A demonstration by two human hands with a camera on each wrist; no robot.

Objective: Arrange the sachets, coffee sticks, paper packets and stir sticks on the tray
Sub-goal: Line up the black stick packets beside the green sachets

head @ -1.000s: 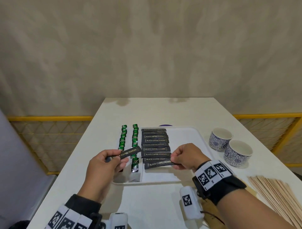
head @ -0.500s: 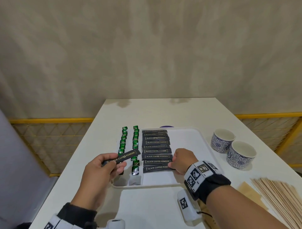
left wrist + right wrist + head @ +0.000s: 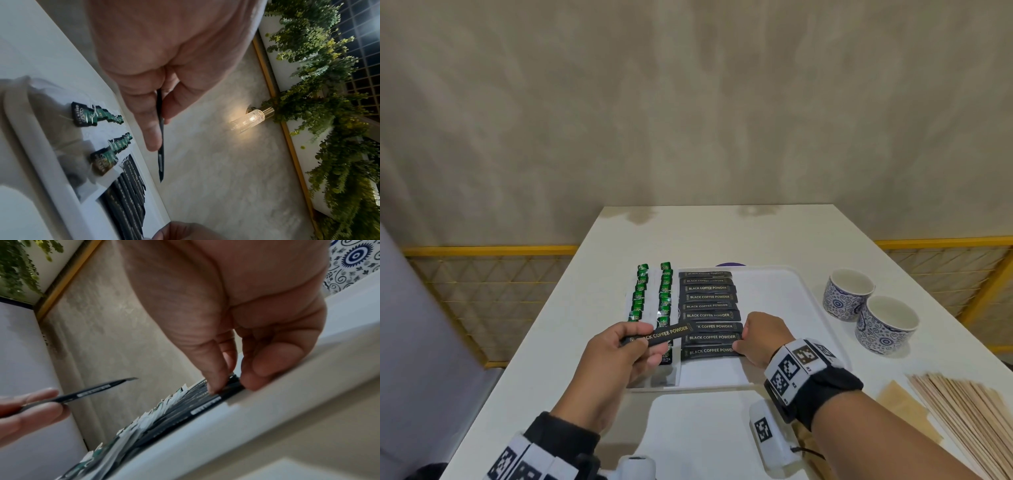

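Step in hand: laying the coffee sticks in a column on the tray [image 3: 784,385]. The left hand [image 3: 616,359] pinches one loose coffee stick [image 3: 659,335] between thumb and fingers, holding it in the air over the tray's near-left part, above the green sachets [image 3: 664,298]. The right hand [image 3: 762,337] has its fingertips [image 3: 216,386] curled down on the right ends of the nearest laid sticks [image 3: 710,337]; it appears to be squaring them, though whether it pinches one or only presses cannot be told.

Judgement: the next move calls for setting the held stick down parallel to the others at the near end of the column, where bare tray remains toward the near edge.

Appearance: the sticks are slim, flat, black, lettered "BLACK COFFEE POWDER", overlapping slightly. Stir sticks [image 3: 969,421] and a brown paper packet [image 3: 904,406] lie off the tray at the table's near-right corner, not yet arranged.
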